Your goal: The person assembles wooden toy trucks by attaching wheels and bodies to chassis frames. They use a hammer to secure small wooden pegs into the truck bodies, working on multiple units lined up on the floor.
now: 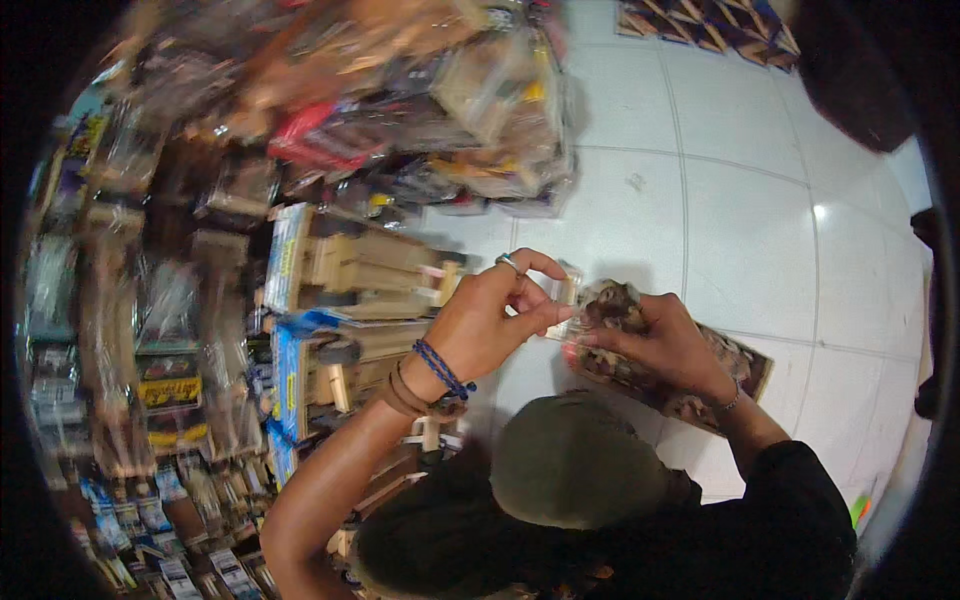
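Observation:
My left hand, with a ring and dark cord bracelets on its wrist, has thumb and forefinger pinched together. Whatever sits between those fingertips is too small and blurred to name; a pale strip shows right beside them. Thumb and fingers of my right hand close on the near end of a long brown-patterned piece, which slants away to the lower right under the wrist. A bunched, shiny brown-patterned part juts out between the two hands. The held end is partly covered by my fingers.
Wooden toy-like trucks in packaging stand left of my hands. Blurred wrapped goods pile up beyond, and more packages fill the far left. White floor tiles lie to the right. An olive rounded cloth shape is close below.

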A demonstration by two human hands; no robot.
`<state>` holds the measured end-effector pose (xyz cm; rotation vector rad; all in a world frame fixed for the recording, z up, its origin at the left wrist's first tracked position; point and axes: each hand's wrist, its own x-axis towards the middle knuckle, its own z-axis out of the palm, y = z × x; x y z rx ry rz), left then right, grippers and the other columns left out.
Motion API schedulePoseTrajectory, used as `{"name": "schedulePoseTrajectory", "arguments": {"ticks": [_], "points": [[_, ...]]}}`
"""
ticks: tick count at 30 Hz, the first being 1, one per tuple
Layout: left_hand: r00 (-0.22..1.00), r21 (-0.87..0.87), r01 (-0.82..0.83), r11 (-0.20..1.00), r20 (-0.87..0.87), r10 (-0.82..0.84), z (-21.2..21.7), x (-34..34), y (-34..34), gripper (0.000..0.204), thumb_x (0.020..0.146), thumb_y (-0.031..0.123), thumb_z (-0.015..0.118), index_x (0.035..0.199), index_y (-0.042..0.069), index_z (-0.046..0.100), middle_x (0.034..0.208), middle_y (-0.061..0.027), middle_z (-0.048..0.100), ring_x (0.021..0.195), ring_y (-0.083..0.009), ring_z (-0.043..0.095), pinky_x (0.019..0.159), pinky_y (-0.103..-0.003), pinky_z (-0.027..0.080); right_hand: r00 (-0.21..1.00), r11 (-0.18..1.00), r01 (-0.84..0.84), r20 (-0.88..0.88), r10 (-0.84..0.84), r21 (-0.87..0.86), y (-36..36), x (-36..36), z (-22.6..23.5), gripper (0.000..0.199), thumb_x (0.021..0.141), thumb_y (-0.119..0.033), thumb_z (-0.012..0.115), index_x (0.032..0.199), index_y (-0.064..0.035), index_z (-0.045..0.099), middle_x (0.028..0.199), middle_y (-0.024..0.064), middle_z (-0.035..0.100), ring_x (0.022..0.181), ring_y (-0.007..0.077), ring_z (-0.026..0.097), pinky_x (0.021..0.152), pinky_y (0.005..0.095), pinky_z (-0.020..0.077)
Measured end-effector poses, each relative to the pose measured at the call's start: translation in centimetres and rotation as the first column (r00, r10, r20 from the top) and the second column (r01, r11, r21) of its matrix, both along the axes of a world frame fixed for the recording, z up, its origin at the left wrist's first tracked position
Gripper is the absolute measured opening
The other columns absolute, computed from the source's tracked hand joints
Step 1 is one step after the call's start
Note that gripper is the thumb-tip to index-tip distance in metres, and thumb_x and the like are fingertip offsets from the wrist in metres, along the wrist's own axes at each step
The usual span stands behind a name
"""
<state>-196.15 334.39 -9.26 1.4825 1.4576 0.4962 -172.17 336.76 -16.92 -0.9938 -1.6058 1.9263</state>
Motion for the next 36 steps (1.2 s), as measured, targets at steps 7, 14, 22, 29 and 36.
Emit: {"name": "schedulePoseTrajectory", "arguments": {"ticks": [7,14,22,29,36], "points": [[0.879,0.027,-0.432,0.902,0.239,0.414,8.0,-6.5,-7.7,0.038,0.098,0.024,0.068,0.128,0.004,0.055,0.098,-0.0011,0.067,0.091,-0.0109,0.064,0.073,-0.024,0.053,0.961,0.964,-0.261,-0.079,0.265,0.054,-0.8,-10.2,8.6,0.024,0.093,-0.024,0.074,0.106,-0.0040,0.074,0.076,-0.0024,0.067,0.070,0.0030,0.052,0.059,0.0254,0.0436],[0.798,0.317,-0.602,0.733,0.286,0.531,12.3,-11.5,-18.3,0.037,0.092,0.010,0.074,0.125,0.001,0.058,0.113,-0.0042,0.064,0.103,-0.0121,0.062,0.086,-0.030,0.056,0.871,0.938,-0.336,-0.407,0.275,-0.084,-6.1,-21.5,13.1,0.020,0.095,-0.025,0.072,0.107,-0.0093,0.071,0.073,-0.0088,0.056,0.058,0.0005,0.039,0.050,0.0188,0.0302],[0.685,0.216,-0.727,0.651,0.279,0.672,16.7,-22.5,-30.8,0.036,0.099,0.018,0.066,0.128,-0.002,0.061,0.107,-0.0076,0.070,0.100,-0.0140,0.069,0.092,-0.028,0.058,0.868,0.918,-0.387,-0.367,0.333,-0.081,-6.9,-24.6,15.8,0.047,0.108,-0.044,0.044,0.131,-0.0059,0.058,0.063,-0.0101,0.024,0.050,0.0005,0.018,0.041,0.0178,0.0225],[0.621,-0.102,-0.721,0.686,0.346,0.704,9.9,-30.4,-38.0,0.026,0.095,0.015,0.071,0.114,-0.001,0.064,0.102,-0.0061,0.070,0.093,-0.0105,0.068,0.084,-0.025,0.058,0.984,0.996,0.081,-0.156,-0.086,-0.040,-7.2,-23.3,12.1,0.034,0.107,-0.035,0.047,0.125,-0.0075,0.055,0.073,-0.0076,0.035,0.056,-0.0018,0.029,0.036,0.0148,0.0239],[0.496,-0.158,-0.776,0.611,0.446,0.745,4.9,-32.0,-41.2,0.025,0.094,0.015,0.073,0.112,0.000,0.065,0.102,-0.0053,0.069,0.094,-0.0102,0.068,0.082,-0.023,0.058,0.821,0.965,0.138,-0.520,-0.237,-0.222,-7.2,-19.4,11.5,0.040,0.109,-0.019,0.040,0.142,0.0032,0.043,0.084,-0.0008,0.042,0.060,-0.0005,0.039,0.034,0.0157,0.0375]]}}
